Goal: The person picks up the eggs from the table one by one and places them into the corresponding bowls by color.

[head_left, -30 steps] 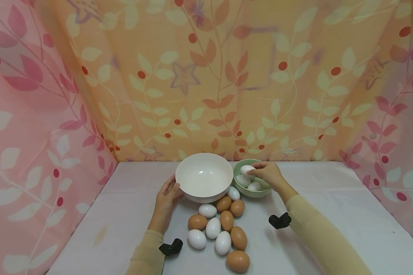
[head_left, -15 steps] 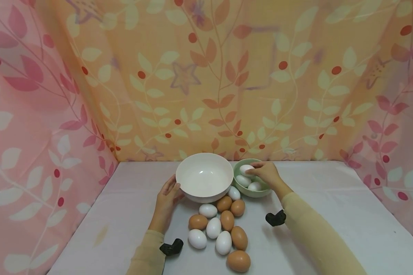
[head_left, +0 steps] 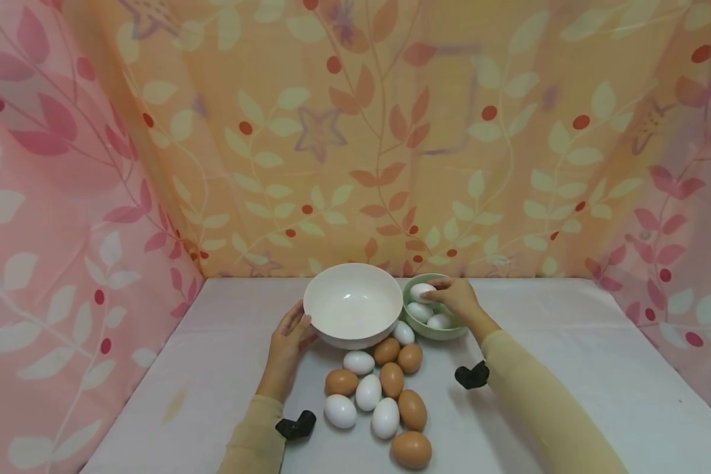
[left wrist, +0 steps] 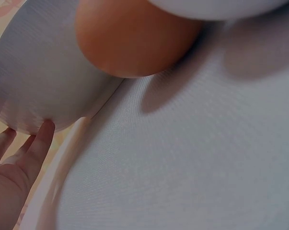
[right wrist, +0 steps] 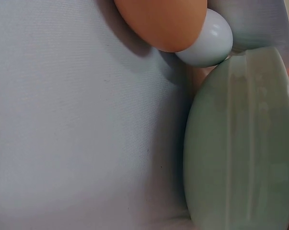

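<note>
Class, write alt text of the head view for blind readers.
A right hand holds a white egg at a green bowl containing two more eggs. The left hand touches a white bowl; brown eggs and loose white eggs lie in front.

Two long sleeves in plain, pale yellow-beige cloth are worn: the left sleeve (head_left: 251,434) is seen at the bottom, left of centre in the head view, the right sleeve (head_left: 548,401) at lower right. Each sleeve is ended at the wrist; the left hand (head_left: 289,336) and right hand (head_left: 457,299) are bare. Small black units – angular, bent like an elbow – are worn at both wrists: the left unit (head_left: 296,426) and the right unit (head_left: 473,375).
</note>
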`<state>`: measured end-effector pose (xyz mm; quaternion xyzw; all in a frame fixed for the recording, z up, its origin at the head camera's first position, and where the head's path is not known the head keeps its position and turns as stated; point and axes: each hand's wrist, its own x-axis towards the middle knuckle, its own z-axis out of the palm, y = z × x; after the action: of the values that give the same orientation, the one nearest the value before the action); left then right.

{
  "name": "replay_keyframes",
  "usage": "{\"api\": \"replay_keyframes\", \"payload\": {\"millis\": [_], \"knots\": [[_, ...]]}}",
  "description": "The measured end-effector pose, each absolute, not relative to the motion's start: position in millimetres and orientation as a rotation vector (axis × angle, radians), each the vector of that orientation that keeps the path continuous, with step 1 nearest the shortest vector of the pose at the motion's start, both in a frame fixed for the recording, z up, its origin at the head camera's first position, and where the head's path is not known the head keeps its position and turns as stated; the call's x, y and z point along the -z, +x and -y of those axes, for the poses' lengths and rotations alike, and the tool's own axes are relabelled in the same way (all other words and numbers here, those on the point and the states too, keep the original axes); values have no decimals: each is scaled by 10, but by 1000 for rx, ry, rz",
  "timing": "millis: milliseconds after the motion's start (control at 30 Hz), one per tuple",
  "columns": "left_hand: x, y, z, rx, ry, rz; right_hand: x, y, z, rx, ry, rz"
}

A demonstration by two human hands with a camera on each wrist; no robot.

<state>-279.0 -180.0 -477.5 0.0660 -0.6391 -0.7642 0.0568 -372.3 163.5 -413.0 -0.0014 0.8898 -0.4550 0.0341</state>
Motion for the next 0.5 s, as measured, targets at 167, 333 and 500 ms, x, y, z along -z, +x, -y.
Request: {"api": "replay_keyframes", "payload": {"millis": [167,333,500], "knots": [[4773,-2791,1803,2317,183,1944,4146,-3727,-1644,1451,-1,-2718],[4781,-2801,1805,2319,192,1941,4161,-3724,-1632,1497,14,-2686],[4784,-2809,1799,2317,197,1938,4171,-3721,-1628,1496,-7,-2698]]}}
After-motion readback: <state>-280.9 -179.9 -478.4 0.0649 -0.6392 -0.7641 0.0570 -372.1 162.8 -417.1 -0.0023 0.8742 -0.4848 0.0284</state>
